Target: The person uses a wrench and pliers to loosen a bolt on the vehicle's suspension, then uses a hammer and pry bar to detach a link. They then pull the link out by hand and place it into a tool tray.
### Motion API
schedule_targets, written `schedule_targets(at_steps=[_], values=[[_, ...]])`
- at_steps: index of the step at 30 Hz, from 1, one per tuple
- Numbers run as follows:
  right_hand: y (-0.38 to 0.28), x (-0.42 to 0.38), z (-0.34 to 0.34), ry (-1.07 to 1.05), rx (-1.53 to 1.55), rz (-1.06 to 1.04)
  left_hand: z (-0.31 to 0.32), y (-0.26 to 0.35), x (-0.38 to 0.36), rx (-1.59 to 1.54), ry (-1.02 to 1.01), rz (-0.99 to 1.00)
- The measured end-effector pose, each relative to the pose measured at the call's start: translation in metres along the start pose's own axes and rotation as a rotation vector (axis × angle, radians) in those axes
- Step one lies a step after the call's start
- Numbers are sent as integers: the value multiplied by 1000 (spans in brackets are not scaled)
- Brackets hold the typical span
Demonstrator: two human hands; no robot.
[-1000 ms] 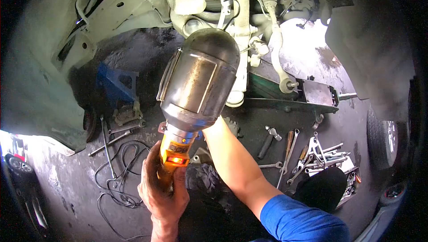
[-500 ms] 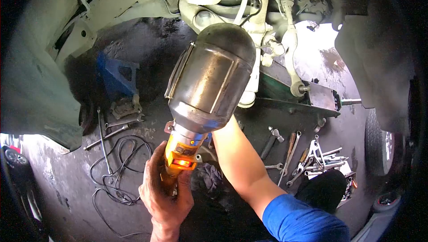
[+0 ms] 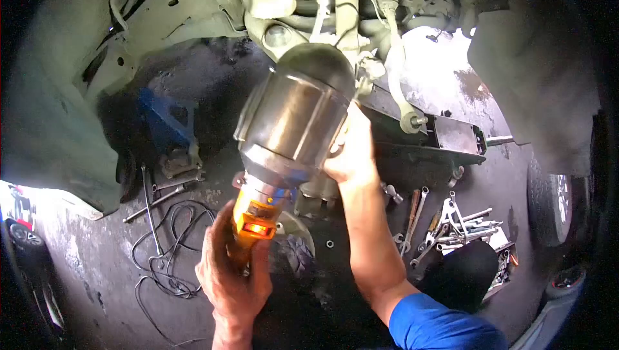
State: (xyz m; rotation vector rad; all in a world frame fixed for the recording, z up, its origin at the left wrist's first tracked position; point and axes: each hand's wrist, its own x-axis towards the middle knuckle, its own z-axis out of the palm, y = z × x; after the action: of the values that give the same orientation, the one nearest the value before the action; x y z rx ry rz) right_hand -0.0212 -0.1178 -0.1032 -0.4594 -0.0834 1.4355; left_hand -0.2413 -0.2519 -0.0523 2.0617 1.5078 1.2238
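Note:
An inspection lamp (image 3: 290,124) with a dark metal shade and a yellow handle hangs tilted in front of me, its switch glowing orange. My left hand (image 3: 235,272) is wrapped round the handle. My right hand (image 3: 351,150) is raised beside and behind the shade's right edge; its fingers are mostly hidden, so whether it grips anything does not show. Above the lamp are pale suspension parts (image 3: 322,18) under a vehicle. A tie rod (image 3: 396,69) hangs down to the right of them. Partly covered by the lamp, a metal part (image 3: 319,187) shows below the shade.
A trolley jack (image 3: 445,137) lies right of centre. Several spanners (image 3: 458,221) sit on the floor at lower right, with a wheel (image 3: 548,201) beyond. A coiled black cable (image 3: 171,247), a blue stand (image 3: 171,118) and a nut (image 3: 330,244) are also there.
The lamp has shifted slightly left and down in view, with my left hand still on its handle. My right hand has come into sight beside the shade, its forearm now more upright.

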Motion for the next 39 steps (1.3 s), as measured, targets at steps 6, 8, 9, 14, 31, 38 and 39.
schedule_targets(at_steps=[6, 8, 9, 14, 31, 38, 39], values=[[8, -59, -38, -93, -300, 13, 7, 6, -1, -5, 19, -11], [-32, -93, -53, -38, -545, -114, 5, 5, 1, 64, 23, 13], [-46, -98, -57, 51, -616, -262, 5, 5, -1, 99, 26, 22], [-155, -108, -47, 279, -1700, -654, 8, 0, -3, -8, 18, -69], [-274, 28, 20, -175, -462, -1047, 24, 14, 4, 117, -23, -7], [-236, 92, 51, -116, -381, -960, 47, 11, 19, 193, -53, 73], [-234, 107, 49, -95, -391, -927, 49, 8, 20, 190, -57, 61]])
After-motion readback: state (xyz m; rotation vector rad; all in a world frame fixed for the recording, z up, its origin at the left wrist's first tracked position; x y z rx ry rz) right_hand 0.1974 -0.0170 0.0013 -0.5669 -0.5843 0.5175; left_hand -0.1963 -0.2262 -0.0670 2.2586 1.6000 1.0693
